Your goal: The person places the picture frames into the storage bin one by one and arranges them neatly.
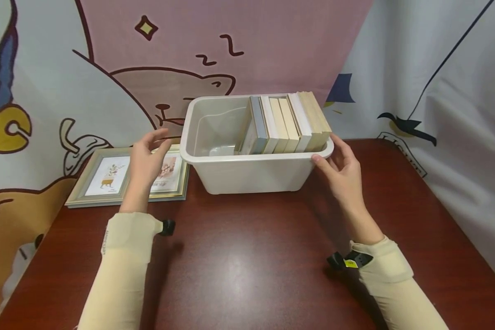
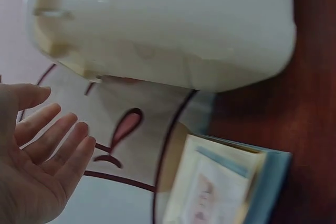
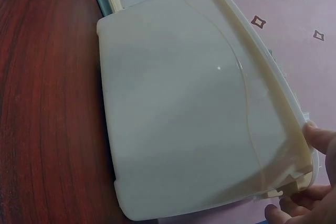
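A cream plastic bin (image 1: 251, 175) stands on the table near the back wall, with several books (image 1: 286, 123) upright in its right half. My right hand (image 1: 345, 176) grips the bin's right front corner, thumb on the rim; in the right wrist view its fingers (image 3: 294, 205) curl under the rim of the bin (image 3: 178, 103). My left hand (image 1: 145, 158) is held in the air just left of the bin, above two picture frames. In the left wrist view that hand (image 2: 42, 161) has its fingers extended, apart from the bin (image 2: 173, 30), and holds nothing.
Two picture frames lie left of the bin: one with a plant print (image 1: 107, 176), and a gold-edged one (image 1: 169, 176) partly behind my left arm. A cartoon-printed curtain (image 1: 272, 41) hangs behind the dark red wooden table (image 1: 247, 256).
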A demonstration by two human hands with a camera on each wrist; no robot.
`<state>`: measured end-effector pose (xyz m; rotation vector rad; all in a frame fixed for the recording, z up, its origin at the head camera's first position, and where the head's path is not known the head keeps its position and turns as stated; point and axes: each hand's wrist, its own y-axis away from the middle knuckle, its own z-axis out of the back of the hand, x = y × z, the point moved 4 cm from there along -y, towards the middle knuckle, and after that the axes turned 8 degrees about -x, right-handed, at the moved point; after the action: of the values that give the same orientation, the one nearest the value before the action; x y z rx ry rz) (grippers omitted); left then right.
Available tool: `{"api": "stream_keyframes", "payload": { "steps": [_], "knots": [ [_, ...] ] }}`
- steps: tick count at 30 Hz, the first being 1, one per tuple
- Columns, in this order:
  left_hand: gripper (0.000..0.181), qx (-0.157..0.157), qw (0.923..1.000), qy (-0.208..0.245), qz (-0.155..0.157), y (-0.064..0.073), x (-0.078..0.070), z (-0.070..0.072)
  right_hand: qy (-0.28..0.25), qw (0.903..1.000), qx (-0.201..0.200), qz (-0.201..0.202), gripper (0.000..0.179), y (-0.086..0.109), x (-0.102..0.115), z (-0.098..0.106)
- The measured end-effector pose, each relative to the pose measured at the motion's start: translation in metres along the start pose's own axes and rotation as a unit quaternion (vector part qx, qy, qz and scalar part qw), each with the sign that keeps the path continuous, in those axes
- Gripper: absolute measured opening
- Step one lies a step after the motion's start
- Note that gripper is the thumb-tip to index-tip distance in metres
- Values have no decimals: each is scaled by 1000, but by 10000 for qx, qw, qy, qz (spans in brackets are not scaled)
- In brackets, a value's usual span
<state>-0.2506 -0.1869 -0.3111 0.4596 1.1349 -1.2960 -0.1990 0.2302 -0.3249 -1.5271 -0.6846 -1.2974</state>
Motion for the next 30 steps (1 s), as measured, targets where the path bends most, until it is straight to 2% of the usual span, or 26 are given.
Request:
{"api": "stream_keyframes", "payload": {
  "steps": [5,9,18,24,30],
  "knots": [
    [37,-33,9996,-14,277,2,24,-12,-46,10000,18,-38,64,0,0,-1],
    [37,-25,9985,166,526,1,43,-26,-80,9999,39,-84,65,0,0,-1],
    [39,-119,9939,220,1074,7,77,-48,25,10000,60,-50,63,2,1,-2],
    [52,82,9893,-243,1437,11,93,-55,-9,10000,63,-13,63,2,2,-3],
    [58,457,9822,-1104,1450,7,95,-62,25,10000,30,-79,64,1,1,-1]
  ]
}}
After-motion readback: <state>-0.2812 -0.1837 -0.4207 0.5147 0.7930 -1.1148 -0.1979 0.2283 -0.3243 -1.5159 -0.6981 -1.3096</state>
